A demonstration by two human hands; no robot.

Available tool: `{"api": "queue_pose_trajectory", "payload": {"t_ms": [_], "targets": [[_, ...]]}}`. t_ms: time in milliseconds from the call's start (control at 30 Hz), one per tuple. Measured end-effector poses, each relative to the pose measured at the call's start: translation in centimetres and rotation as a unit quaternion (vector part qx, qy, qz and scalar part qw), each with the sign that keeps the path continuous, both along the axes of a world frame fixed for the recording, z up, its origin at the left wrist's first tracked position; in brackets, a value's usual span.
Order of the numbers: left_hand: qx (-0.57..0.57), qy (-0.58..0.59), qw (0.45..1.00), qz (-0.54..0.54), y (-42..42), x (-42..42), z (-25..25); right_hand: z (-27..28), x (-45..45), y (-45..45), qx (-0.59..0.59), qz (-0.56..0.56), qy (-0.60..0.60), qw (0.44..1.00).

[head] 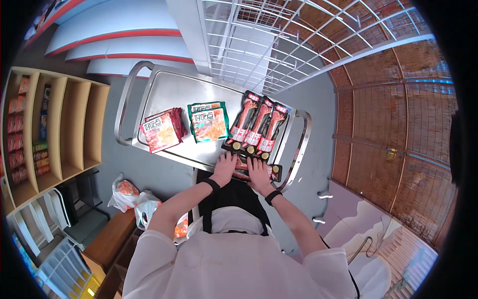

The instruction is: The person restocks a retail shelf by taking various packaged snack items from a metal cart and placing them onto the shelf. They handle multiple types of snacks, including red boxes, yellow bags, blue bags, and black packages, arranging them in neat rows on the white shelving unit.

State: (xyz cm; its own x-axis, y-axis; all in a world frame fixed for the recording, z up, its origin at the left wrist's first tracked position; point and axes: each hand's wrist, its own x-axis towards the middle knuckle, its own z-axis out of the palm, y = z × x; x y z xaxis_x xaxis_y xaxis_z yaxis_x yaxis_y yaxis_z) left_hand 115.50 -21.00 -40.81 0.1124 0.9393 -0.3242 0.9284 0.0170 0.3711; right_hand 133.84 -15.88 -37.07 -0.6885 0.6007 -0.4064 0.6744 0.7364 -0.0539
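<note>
My left hand (225, 169) and my right hand (258, 173) lie on a black snack package (275, 172) placed crosswise at the near edge of a stainless steel cart (175, 86). Fingers of both hands reach over the package, hiding part of its front. Just beyond them, several black packages picturing a meat snack (261, 121) lie side by side, overlapping. Left of these is a small stack of green-edged snack packets (210, 125). Farther left, a stack of red snack packets (162, 130) is slightly fanned out. All the packages bear writing.
Metal handles (123, 108) rise at both cart ends. A white wire grid (254, 56) and shelves with red edges (119, 37) stand beyond. Wooden shelving (71, 123) holds packets at left. Filled plastic bags (125, 192) sit beside a brown bench (112, 237). Brown mesh-like panels (373, 142) are at right.
</note>
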Motion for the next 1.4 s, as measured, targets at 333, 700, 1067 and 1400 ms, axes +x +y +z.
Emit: {"api": "queue_pose_trajectory", "payload": {"t_ms": [333,700,1067,1400], "targets": [[-0.042,-0.202,0.977,0.049,-0.4,-3.3,0.3,-1.2,0.6,-0.8,-0.134,-0.054,0.067,0.987],[0.017,-0.467,0.841,0.272,-3.7,-15.1,9.2,9.5,-7.5,-3.4,-0.161,-0.165,0.193,0.954],[0.130,-0.438,0.811,0.365,-21.2,-32.2,14.6,15.1,-38.2,-7.0,-0.248,0.024,0.392,0.885],[0.293,-0.315,0.751,0.500,-28.0,-39.9,21.0,20.8,-57.5,-18.3,-0.370,0.055,0.475,0.797]]}}
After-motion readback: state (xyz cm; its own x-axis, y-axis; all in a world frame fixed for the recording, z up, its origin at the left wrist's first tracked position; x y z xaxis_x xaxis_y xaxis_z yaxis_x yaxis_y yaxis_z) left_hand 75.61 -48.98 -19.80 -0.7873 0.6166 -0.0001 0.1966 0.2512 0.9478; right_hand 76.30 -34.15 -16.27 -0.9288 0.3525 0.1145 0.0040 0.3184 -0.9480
